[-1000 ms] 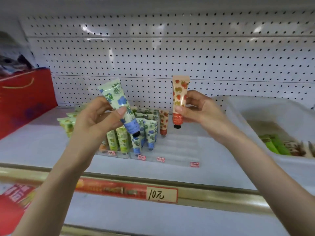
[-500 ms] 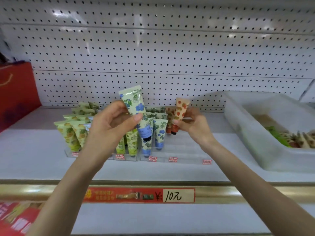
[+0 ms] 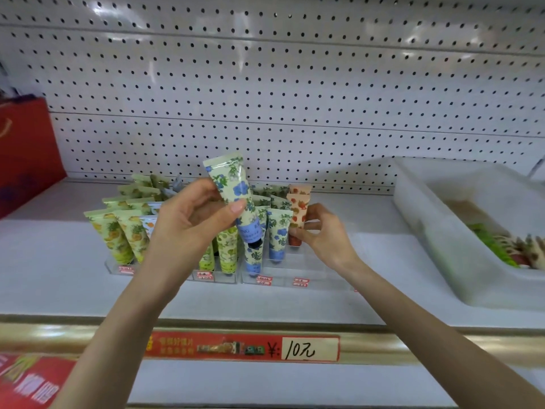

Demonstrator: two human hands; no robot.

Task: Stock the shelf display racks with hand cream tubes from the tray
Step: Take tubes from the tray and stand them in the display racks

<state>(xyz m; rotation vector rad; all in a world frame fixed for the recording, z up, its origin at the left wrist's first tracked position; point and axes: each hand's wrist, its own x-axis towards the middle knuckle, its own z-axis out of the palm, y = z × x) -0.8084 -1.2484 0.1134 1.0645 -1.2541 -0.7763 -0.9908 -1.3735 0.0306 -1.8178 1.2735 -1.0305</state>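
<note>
My left hand [image 3: 191,222] grips a blue-flowered hand cream tube [image 3: 236,196], cap down, above the clear display rack [image 3: 312,276] on the shelf. Lower and to the right, my right hand [image 3: 321,231] pinches an orange strawberry-print tube [image 3: 298,216] that stands cap down in the rack's orange column, in front of another orange tube [image 3: 299,188]. The rack holds rows of yellow pineapple tubes [image 3: 118,234], green tubes [image 3: 227,249] and blue-flower tubes [image 3: 277,234]. A white tray [image 3: 427,219] at the right holds more tubes [image 3: 507,246].
A white pegboard wall [image 3: 295,98] backs the shelf. A red gift bag [image 3: 26,152] stands at the far left. The shelf's front rail carries a red price strip with a 10 yuan tag [image 3: 309,348]. The rack's front right slots show bare plastic.
My right hand has lowered the orange tube from mid-air into the rack's orange column. My left hand has kept hold of the blue-flower tube, now above the rack's blue rows. The camera has moved closer.
</note>
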